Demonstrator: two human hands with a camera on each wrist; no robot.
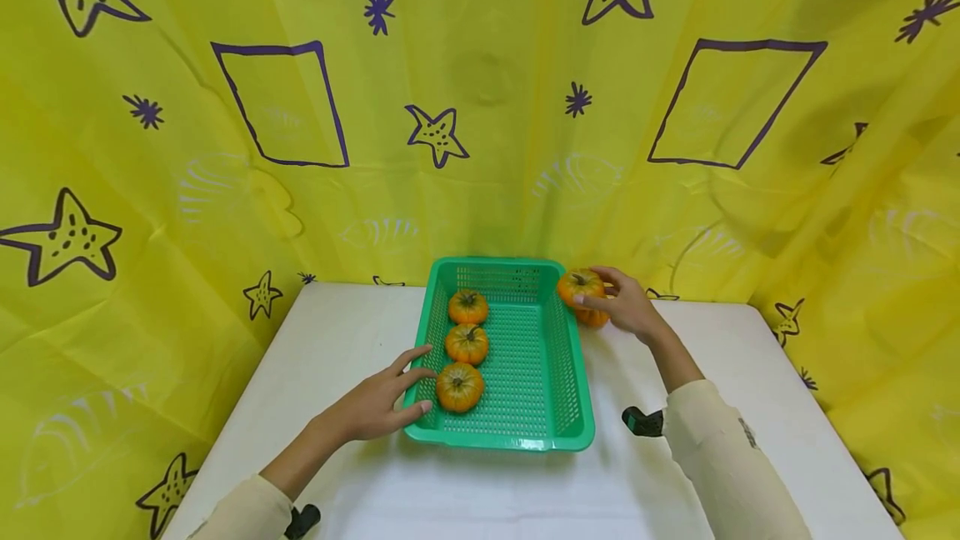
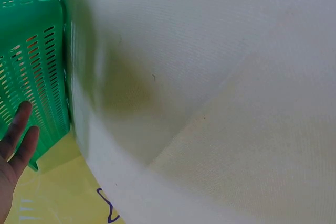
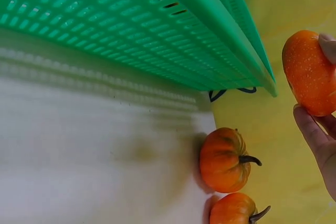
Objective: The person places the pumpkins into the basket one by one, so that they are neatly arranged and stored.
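My right hand [image 1: 628,305] grips a small orange pumpkin [image 1: 577,285] at the back right corner of the green plastic basket [image 1: 510,442]. In the right wrist view the thumb and fingers hold this raised pumpkin [image 3: 308,72] from its sides. Two more pumpkins, a nearer one [image 3: 223,162] and a farther one [image 3: 231,211], sit on the table outside the basket. Inside, three pumpkins [image 1: 467,344] stand in a column along the left wall. My left hand [image 1: 375,400] has its fingers spread loosely at the basket's left rim, near the front pumpkin [image 1: 459,387].
A white table [image 1: 352,332] carries the basket. Yellow sheeting [image 1: 487,190] with purple starfish drawings surrounds it at the back and both sides. Dark wrist-worn devices [image 1: 642,422] show beside the sleeves.
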